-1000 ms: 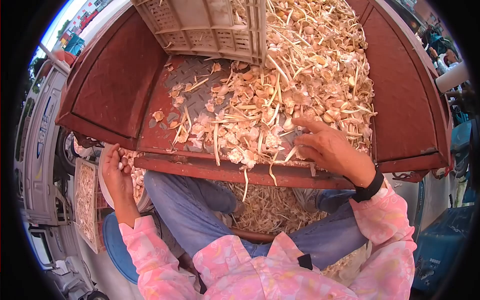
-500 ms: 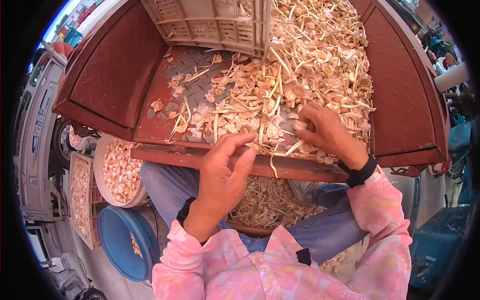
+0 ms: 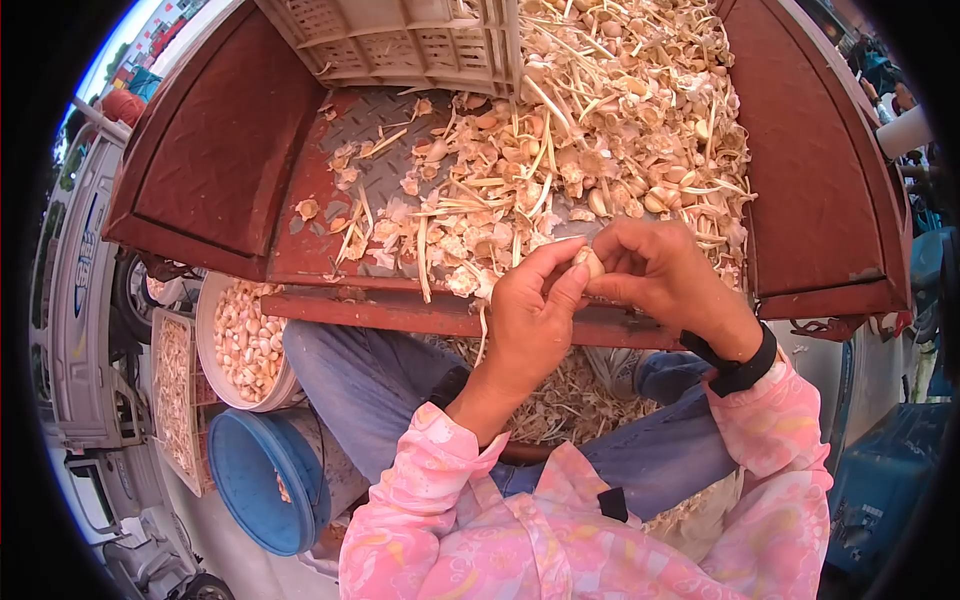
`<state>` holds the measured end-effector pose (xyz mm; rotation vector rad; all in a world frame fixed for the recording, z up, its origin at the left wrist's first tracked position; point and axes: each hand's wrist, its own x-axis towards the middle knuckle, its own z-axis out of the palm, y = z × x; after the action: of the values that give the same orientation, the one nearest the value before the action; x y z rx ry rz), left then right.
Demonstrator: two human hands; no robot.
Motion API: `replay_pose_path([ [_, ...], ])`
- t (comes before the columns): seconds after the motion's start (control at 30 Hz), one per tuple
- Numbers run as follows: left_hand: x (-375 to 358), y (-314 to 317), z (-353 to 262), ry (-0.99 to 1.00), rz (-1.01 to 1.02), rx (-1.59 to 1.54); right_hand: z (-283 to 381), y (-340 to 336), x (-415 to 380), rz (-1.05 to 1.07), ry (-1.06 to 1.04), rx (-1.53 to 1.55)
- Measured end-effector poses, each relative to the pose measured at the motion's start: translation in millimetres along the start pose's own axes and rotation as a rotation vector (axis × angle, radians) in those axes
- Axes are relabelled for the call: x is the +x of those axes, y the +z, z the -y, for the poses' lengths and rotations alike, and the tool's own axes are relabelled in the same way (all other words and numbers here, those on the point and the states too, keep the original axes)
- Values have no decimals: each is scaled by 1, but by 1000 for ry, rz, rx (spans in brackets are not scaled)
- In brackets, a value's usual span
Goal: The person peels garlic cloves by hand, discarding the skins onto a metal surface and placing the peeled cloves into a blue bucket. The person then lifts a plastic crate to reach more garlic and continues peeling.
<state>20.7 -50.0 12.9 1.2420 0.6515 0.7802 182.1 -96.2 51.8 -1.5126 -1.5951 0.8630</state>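
Note:
A pale garlic clove is pinched between the fingertips of my right hand, above the front edge of the red metal bed. My left hand meets it there, thumb and index finger pressed together at the clove's left side. Whether the left fingers hold a bit of skin is too small to tell. Behind both hands lies a heap of garlic cloves, skins and dry stalks, spread over the bed.
A plastic crate stands on the bed at the back. To the left are a white bucket of cloves, a blue bucket and a crate of scraps. Red side panels flank the bed. More scraps lie between my legs.
My left hand has moved right and up, and its fingers have closed. My right hand has lifted from the heap with the clove, and the two hands now meet.

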Motion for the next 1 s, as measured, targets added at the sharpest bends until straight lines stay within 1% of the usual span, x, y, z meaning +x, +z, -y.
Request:
replay_pose_path([
  [0.13, 1, -4, 5, 57, 60, 150, -7, -3, -2, 56, 47, 92],
  [0.23, 3, -9, 11, 79, 87, 278, -6, -7, -1, 118, 149, 150],
  [0.27, 5, -10, 12, 91, 92, 327, -8, -7, -2, 139, 152, 148],
  [0.33, 6, -10, 1, -18, 53, 228, -13, -6, -4, 178, 152, 146],
  [0.37, 6, -11, -4, -72, 33, 180, -14, -6, -5, 199, 189, 214],
  [0.43, 9, -14, -4, -128, 29, -22, -13, -5, -6, 239, 263, 349],
  [0.53, 8, -15, -5, -164, 26, -271, -10, -12, -4, 114, 344, 605],
  [0.57, 6, -14, -4, -174, 24, -346, -10, -11, -3, 85, 321, 573],
  [0.6, 5, -13, -5, -176, 24, -351, -11, -9, -3, 57, 300, 541],
  [0.63, 4, -13, -2, -146, 38, -326, -11, -8, -2, 28, 279, 508],
  [0.7, 5, -14, 6, -85, 74, -277, -8, -1, -1, 14, 184, 347],
  [0.73, 3, -14, 6, -114, 111, -349, -7, 1, -1, 5, 135, 264],
  [0.8, -7, -12, -6, -165, 189, -489, -25, -6, 6, -143, 120, 98],
  [0.83, -17, -10, -22, -183, 327, -523, -31, -11, 10, -215, 107, 13],
  [0.87, -31, -5, -45, -200, 462, -556, -27, -17, 13, -252, 174, -148],
  [0.9, -47, -2, -71, -241, 631, -557, -31, -18, 15, -253, 114, -240],
  [0.93, -56, 0, -90, -199, 834, -554, -40, -16, 18, -251, 51, -328],
  [0.97, -63, 13, -95, -19, 838, -643, -46, -15, 21, -251, -14, -412],
  [1.0, -71, 27, -100, 164, 839, -744, -49, -12, 23, -227, -14, -557],
])
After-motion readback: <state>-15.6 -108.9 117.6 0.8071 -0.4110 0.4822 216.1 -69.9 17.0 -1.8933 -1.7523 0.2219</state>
